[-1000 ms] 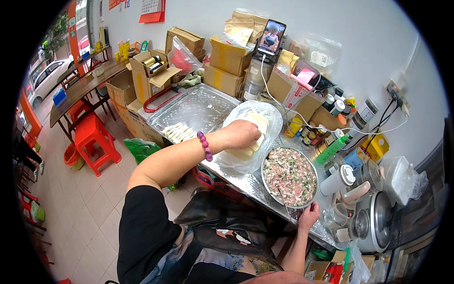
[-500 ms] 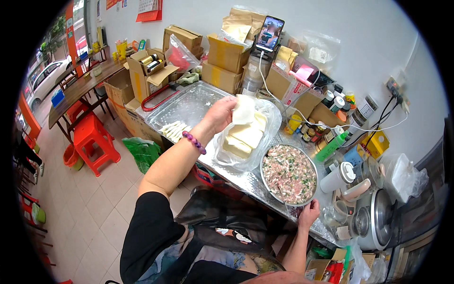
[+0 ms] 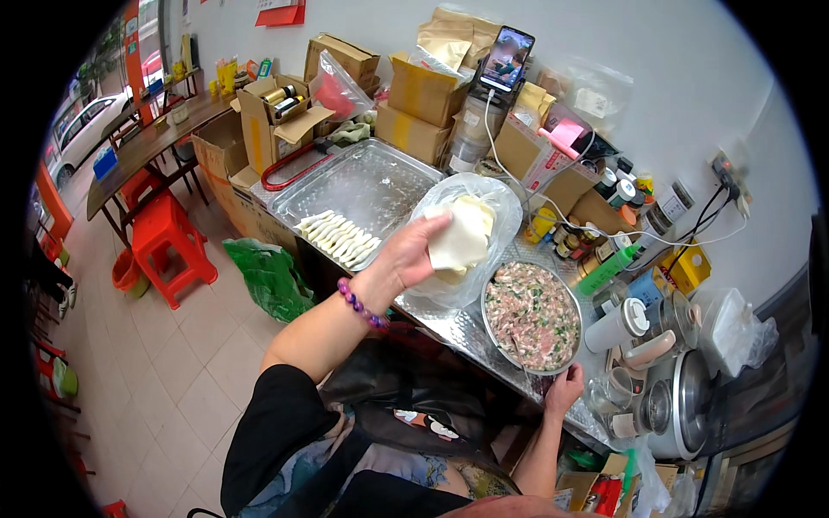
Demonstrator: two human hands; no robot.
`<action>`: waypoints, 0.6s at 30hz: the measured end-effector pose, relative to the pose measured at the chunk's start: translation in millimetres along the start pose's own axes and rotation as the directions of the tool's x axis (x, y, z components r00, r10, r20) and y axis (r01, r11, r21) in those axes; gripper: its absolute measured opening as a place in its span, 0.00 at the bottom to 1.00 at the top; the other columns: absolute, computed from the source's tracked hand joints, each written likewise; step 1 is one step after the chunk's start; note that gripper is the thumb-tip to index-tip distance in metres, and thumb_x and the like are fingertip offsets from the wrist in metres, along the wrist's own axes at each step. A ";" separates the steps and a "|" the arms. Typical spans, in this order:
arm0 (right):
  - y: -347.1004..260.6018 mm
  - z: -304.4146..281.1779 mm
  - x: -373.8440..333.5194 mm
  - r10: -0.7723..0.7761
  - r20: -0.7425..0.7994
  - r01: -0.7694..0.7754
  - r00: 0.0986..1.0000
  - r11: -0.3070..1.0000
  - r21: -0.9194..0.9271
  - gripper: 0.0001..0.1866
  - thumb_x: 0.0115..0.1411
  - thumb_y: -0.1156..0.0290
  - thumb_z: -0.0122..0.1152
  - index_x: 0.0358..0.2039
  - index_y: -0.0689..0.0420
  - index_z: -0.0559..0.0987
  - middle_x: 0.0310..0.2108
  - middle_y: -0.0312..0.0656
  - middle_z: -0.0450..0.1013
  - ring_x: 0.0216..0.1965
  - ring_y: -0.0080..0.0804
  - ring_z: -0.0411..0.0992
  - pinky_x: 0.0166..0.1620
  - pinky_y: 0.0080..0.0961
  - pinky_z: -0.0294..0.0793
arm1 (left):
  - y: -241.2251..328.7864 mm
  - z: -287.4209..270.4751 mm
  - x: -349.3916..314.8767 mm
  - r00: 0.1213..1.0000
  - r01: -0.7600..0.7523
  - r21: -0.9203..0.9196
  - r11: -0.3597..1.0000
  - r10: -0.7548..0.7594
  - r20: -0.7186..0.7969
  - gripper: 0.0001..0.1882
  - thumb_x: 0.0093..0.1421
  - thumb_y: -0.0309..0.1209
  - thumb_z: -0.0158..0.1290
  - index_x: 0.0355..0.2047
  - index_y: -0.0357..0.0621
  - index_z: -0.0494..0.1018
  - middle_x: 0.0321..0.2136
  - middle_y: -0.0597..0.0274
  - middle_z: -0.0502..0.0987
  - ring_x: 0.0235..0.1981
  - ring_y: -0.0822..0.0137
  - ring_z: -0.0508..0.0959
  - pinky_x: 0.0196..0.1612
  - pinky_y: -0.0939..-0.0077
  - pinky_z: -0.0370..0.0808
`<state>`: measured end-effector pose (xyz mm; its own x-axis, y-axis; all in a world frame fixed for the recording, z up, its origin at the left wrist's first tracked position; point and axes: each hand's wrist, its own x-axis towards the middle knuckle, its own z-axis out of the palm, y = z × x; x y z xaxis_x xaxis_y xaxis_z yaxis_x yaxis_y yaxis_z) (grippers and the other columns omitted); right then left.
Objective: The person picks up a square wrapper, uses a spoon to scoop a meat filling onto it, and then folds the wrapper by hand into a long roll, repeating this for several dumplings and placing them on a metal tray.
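Observation:
My left hand (image 3: 413, 250) pinches a thin, pale square dough wrapper (image 3: 459, 237) between thumb and fingers. The wrapper is held over a clear plastic bag (image 3: 509, 203) with more wrappers, mostly hidden behind it. My right hand (image 3: 564, 390) is at the near rim of a round metal bowl (image 3: 577, 332), fingers curled; whether it grips the rim or something thin is hidden. Minced meat with chopped greens (image 3: 531, 315) fills the bowl. Left of the bag, a metal tray (image 3: 380, 177) carries a row of folded white dumplings (image 3: 338, 239) along its near side.
A phone (image 3: 507, 60) stands at the back, its white cable crossing above jars (image 3: 577, 237). Cardboard boxes (image 3: 413, 134) line the wall. To the right are a white tumbler (image 3: 617, 324) and a lidded pot (image 3: 691, 401). A red stool (image 3: 173, 246) and green bag (image 3: 269, 281) are leftward.
My left hand has drawn the wrapper nearer to me and tilted it, its broad face now showing. More of the dumplings is visible. My right hand stays at the bowl.

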<state>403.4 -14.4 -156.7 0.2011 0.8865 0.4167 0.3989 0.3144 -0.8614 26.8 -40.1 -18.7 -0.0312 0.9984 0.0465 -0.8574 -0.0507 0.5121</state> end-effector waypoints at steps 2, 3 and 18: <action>1.9 0.5 0.2 -0.007 -0.004 0.007 1.000 1.000 -0.017 0.06 0.55 0.78 0.51 0.33 0.67 0.73 0.28 0.40 0.72 0.30 0.23 0.68 0.36 0.21 0.68 | -14.1 3.6 -12.9 0.999 0.052 0.016 0.999 -0.052 0.011 0.17 0.61 0.30 0.45 0.49 0.36 0.64 0.45 0.54 0.72 0.45 0.60 0.73 0.51 0.60 0.71; 2.6 1.1 0.1 -0.010 -0.004 0.010 1.000 1.000 -0.025 0.06 0.56 0.77 0.51 0.33 0.67 0.73 0.28 0.40 0.72 0.30 0.24 0.68 0.36 0.22 0.68 | -21.2 4.3 -19.4 0.997 0.074 0.021 0.997 -0.074 0.004 0.17 0.61 0.30 0.45 0.49 0.36 0.64 0.45 0.55 0.72 0.45 0.60 0.73 0.50 0.60 0.71; 1.7 -12.3 4.4 0.070 -0.158 -0.046 0.985 0.987 0.152 0.07 0.58 0.74 0.52 0.34 0.64 0.73 0.28 0.36 0.70 0.30 0.22 0.67 0.35 0.19 0.68 | -87.4 20.5 -56.9 0.948 0.315 -0.241 0.918 -0.314 0.041 0.23 0.66 0.42 0.32 0.51 0.36 0.61 0.48 0.52 0.69 0.48 0.56 0.71 0.53 0.59 0.66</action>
<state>415.9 -14.1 -152.7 0.3670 0.8417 0.3959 0.2487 0.3214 -0.9137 114.1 -93.0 -48.6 0.2608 0.9619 -0.0821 -0.9208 0.2734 0.2782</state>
